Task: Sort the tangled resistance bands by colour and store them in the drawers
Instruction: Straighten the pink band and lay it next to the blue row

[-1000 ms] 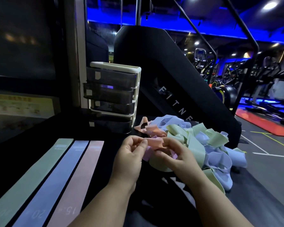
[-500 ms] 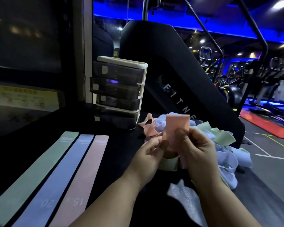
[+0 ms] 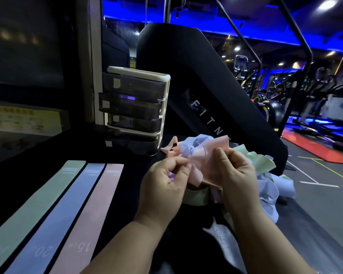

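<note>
Pink band (image 3: 210, 155) pinched in both hands, in front and just right of the drawers (image 3: 135, 107); the left hand (image 3: 164, 186) grips its lower end, the right hand (image 3: 234, 173) its middle; long axis slants up-right, free end pointing away from the drawers; left hand nearer them

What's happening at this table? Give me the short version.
A person is untangling resistance bands. The left hand and right hand both pinch a pink band, lifted just above the tangled pile of pink, lilac and green bands. Three bands already lie flat side by side on the left: a green band, a lilac band and another pink one. The drawer unit stands behind; nothing is going into it yet.
</note>
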{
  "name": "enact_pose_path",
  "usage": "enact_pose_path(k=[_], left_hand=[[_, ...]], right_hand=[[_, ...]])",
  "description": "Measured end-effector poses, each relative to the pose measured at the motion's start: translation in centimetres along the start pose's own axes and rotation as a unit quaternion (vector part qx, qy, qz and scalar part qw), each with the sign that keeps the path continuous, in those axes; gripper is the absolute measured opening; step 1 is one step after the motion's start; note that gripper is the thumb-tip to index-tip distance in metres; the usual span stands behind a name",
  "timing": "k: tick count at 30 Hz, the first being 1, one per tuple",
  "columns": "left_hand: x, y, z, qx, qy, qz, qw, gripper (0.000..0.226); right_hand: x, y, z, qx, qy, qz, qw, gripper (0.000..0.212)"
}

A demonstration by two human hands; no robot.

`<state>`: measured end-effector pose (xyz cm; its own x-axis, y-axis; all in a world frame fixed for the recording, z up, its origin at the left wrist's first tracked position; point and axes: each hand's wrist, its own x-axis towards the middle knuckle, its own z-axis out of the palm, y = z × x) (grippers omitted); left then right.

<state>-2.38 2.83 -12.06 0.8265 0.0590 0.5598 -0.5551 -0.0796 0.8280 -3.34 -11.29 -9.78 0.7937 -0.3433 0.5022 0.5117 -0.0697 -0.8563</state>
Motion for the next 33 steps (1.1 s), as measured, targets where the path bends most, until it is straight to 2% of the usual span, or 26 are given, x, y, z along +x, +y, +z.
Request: enact_pose_path(k=[2, 5, 8, 9, 11, 12, 13, 15, 19, 25, 30, 33], left_hand=[[-0.1, 0.9, -0.2, -0.042, 0.005, 0.010, 0.999, 0.009], [-0.3, 1.3, -0.3, -0.072, -0.029, 0.030, 0.997, 0.007], [0.1, -0.4, -0.1, 0.015, -0.133, -0.030, 0.991, 0.038], [0.2, -1.1, 0.1, 0.067, -0.180, -0.049, 0.980, 0.041], [0.2, -1.9, 0.4, 0.192, -0.255, -0.057, 0.946, 0.030], [0.1, -2.0, 0.5, 0.219, -0.259, -0.062, 0.939, 0.016], [0.0, -1.9, 0.6, 0.212, -0.249, -0.068, 0.943, 0.007], [0.1, -2.0, 0.4, 0.131, -0.213, -0.090, 0.964, 0.014], [0.5, -1.2, -0.3, -0.039, -0.122, -0.128, 0.983, 0.017], [0.4, 0.5, -0.9, -0.217, -0.035, -0.090, 0.971, 0.017], [0.7, 1.7, -2.0, -0.295, 0.004, -0.041, 0.955, 0.014], [0.8, 2.0, -2.1, -0.322, 0.015, -0.050, 0.945, 0.015]], right_hand=[[-0.3, -0.5, 0.1, 0.022, -0.012, -0.008, 1.000, 0.021], [-0.5, -1.7, 0.2, 0.104, -0.011, -0.017, 0.994, 0.018], [-0.3, -2.2, -0.2, 0.133, 0.027, -0.030, 0.990, 0.019], [-0.2, -2.3, -0.4, 0.130, 0.039, -0.031, 0.990, 0.020], [0.1, -2.1, -0.9, 0.132, 0.061, -0.025, 0.989, 0.025], [0.3, -1.9, -1.2, 0.140, 0.068, -0.017, 0.988, 0.030], [0.5, -1.7, -1.4, 0.145, 0.072, -0.010, 0.987, 0.035], [0.9, -1.4, -1.8, 0.134, 0.076, 0.003, 0.988, 0.041], [1.3, -0.3, -2.2, 0.026, 0.067, 0.058, 0.996, 0.029], [1.2, 0.2, -2.0, -0.020, 0.038, 0.076, 0.996, 0.019], [0.6, -0.6, -1.8, -0.005, 0.012, 0.021, 1.000, 0.025], [0.5, -0.4, -1.3, -0.045, -0.028, 0.032, 0.998, 0.034]])
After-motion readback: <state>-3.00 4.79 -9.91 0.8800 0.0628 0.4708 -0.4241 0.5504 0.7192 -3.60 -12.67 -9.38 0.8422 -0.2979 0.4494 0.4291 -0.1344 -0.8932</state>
